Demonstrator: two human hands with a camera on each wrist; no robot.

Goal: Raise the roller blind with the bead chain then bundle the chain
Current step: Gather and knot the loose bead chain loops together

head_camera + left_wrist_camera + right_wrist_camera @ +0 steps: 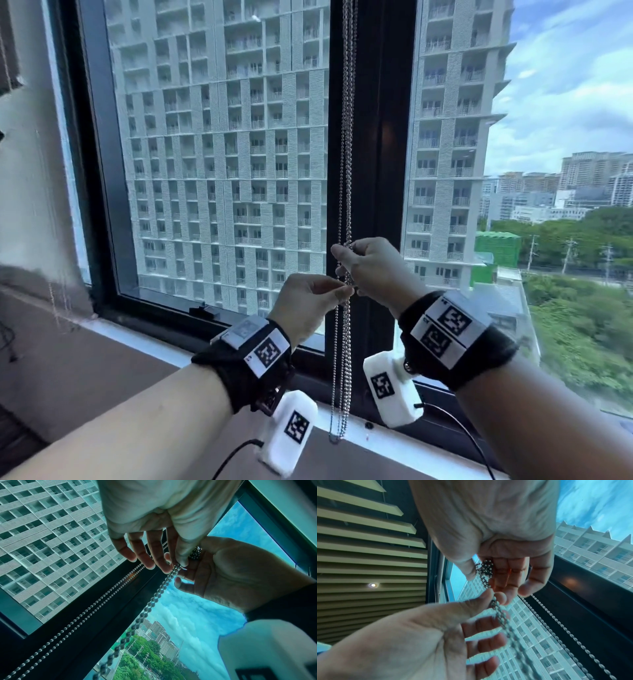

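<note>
A silver bead chain (347, 154) hangs in several strands in front of the black window mullion (387, 137), and its lowest loop (337, 438) reaches the sill. My right hand (347, 251) holds a gathered bunch of chain loops (484, 569) between thumb and curled fingers. Just below it, my left hand (344, 291) pinches the hanging strands (177, 566) between thumb and forefinger, its other fingers spread loosely. Both hands nearly touch. The window glass is uncovered; the blind itself is out of sight.
A pale window sill (383, 442) runs under the black frame. Two free strands (102, 599) run along the mullion beside the held ones. A slatted ceiling (368, 547) with a spotlight shows overhead. A thin second chain (54, 308) hangs at the far left wall.
</note>
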